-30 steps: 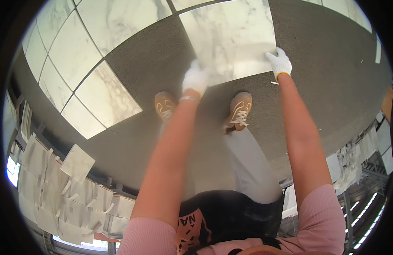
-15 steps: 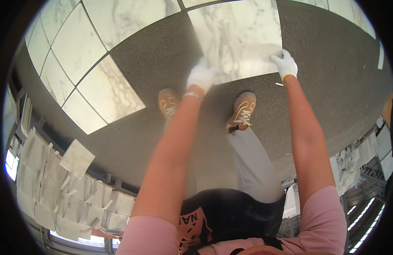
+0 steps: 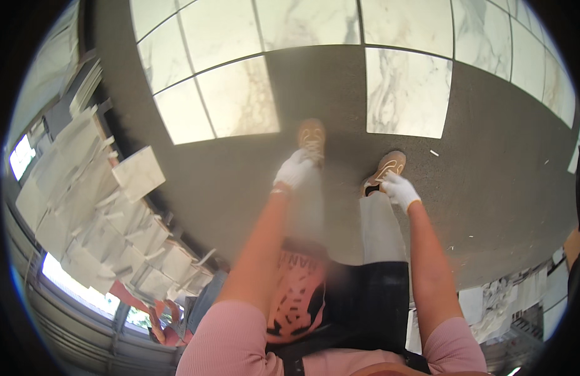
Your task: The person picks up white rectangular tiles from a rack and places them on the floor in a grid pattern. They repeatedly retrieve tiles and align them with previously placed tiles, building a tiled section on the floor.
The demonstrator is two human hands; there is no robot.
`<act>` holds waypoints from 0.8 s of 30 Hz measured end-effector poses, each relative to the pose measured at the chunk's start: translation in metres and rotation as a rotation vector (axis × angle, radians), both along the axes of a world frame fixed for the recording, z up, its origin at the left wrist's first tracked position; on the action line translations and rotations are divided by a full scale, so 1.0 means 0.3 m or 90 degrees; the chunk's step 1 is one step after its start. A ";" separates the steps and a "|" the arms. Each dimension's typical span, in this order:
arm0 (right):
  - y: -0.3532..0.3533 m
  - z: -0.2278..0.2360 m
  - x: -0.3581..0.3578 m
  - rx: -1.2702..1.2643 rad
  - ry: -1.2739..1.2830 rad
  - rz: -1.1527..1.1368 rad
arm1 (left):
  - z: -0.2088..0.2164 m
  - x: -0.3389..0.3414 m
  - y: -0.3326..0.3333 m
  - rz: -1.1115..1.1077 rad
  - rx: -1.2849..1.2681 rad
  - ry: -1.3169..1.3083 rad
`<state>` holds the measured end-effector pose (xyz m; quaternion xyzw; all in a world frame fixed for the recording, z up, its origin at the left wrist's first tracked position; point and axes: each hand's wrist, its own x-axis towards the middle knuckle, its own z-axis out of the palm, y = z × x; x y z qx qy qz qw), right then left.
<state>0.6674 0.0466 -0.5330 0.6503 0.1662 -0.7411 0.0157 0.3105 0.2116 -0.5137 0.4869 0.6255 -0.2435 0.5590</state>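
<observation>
A square marble tile (image 3: 408, 93), white with grey-brown veins, lies on the dark grey floor (image 3: 340, 213), its far edge along a row of similar tiles. Both hands have come away from it. My left hand (image 3: 294, 169), in a white knit glove and slightly blurred, hangs in front of my left shoe (image 3: 312, 135) with nothing in it. Beside my right shoe (image 3: 390, 165) is my right hand (image 3: 400, 191), also gloved, its fingers loosely bent and apart, holding nothing.
More veined tiles (image 3: 309, 25) run in an arc across the far side, with a pale tile (image 3: 238, 97) left of a floor gap. Stacked stone pieces (image 3: 124, 232) stand at left, a loose slab (image 3: 139, 172) jutting out. Another person (image 3: 171, 319) shows at lower left.
Both hands have let go of the marble tile, which now lies on the floor against the row. The hands have drawn back toward my legs, and the view has shifted.
</observation>
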 end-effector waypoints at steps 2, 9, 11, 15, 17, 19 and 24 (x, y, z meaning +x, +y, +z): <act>0.044 0.155 -0.091 0.003 0.013 -0.101 | 0.180 -0.162 -0.035 0.092 -0.031 0.135; 0.237 0.621 -0.102 -0.020 0.074 -0.215 | 0.577 -0.645 -0.349 0.266 -0.055 0.158; 0.261 0.731 -0.069 -0.042 0.054 -0.240 | 0.673 -0.676 -0.409 0.343 -0.090 0.129; 0.259 0.930 -0.033 -0.059 -0.015 -0.234 | 0.884 -0.629 -0.361 0.443 -0.133 0.040; 0.220 1.037 -0.029 -0.070 -0.037 -0.210 | 1.007 -0.598 -0.320 0.523 -0.178 0.004; 0.195 1.123 -0.025 -0.063 -0.043 -0.158 | 1.078 -0.585 -0.273 0.513 -0.159 0.015; 0.161 1.301 -0.045 0.022 -0.049 0.034 | 1.193 -0.670 -0.209 0.502 -0.104 -0.068</act>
